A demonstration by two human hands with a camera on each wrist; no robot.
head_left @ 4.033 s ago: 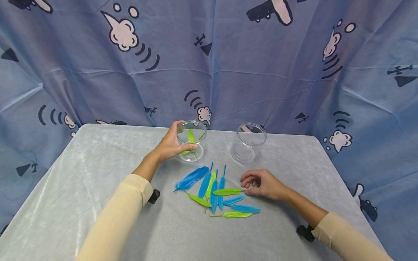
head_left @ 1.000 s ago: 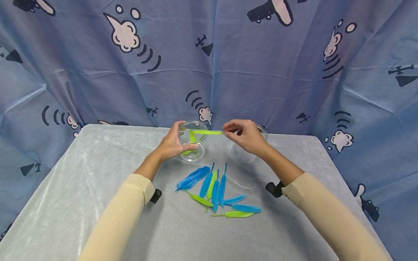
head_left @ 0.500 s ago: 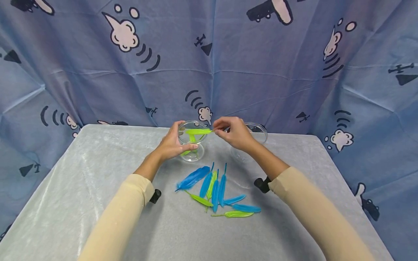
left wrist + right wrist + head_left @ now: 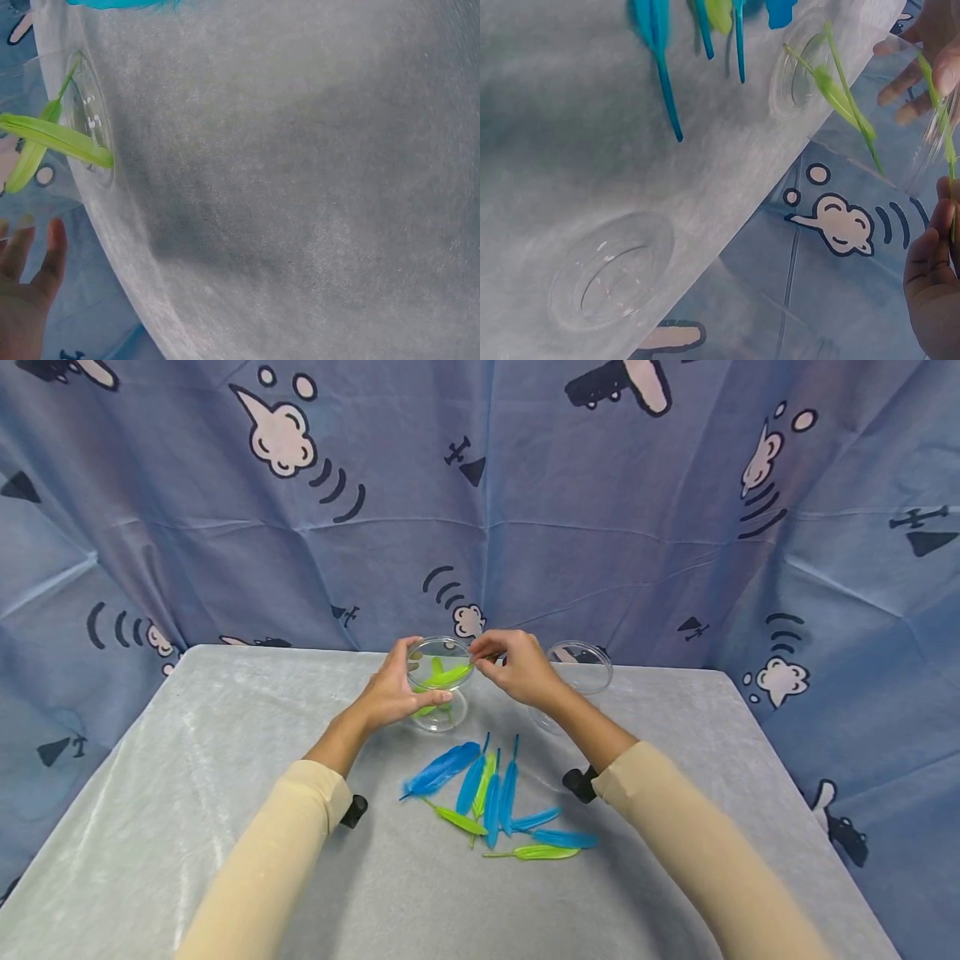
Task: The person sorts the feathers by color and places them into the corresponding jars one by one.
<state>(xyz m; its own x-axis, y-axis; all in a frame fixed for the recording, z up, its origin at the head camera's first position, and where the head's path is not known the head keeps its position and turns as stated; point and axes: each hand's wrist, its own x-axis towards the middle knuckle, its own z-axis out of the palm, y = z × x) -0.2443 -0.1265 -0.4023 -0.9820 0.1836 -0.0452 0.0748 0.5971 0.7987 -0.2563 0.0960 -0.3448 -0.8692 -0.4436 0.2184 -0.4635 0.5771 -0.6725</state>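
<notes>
My left hand [image 4: 393, 692] holds a clear plastic cup [image 4: 439, 720] around its side, near the back of the table. Inside it lie green feathers, two of them crossing in the left wrist view, where a green feather [image 4: 67, 141] leans against the cup's base. At the rim, my right hand [image 4: 521, 668] pinches another green feather [image 4: 450, 677] by its quill, the vane slanting into the cup's mouth. In the right wrist view the right fingers [image 4: 941, 247] grip that quill beside the rim. Behind my right forearm stands a second clear cup [image 4: 581, 672], partly hidden.
On the grey cloth-covered table [image 4: 300, 877] lie blue feathers [image 4: 442, 768] and green feathers [image 4: 536, 853] in a loose cluster in front of the cups. A blue patterned curtain [image 4: 390, 527] hangs right behind the table's back edge.
My right hand picked up a green feather from the table's cluster, carried it up and left, and lowered its vane into the left cup's mouth. My left hand kept holding the cup.
</notes>
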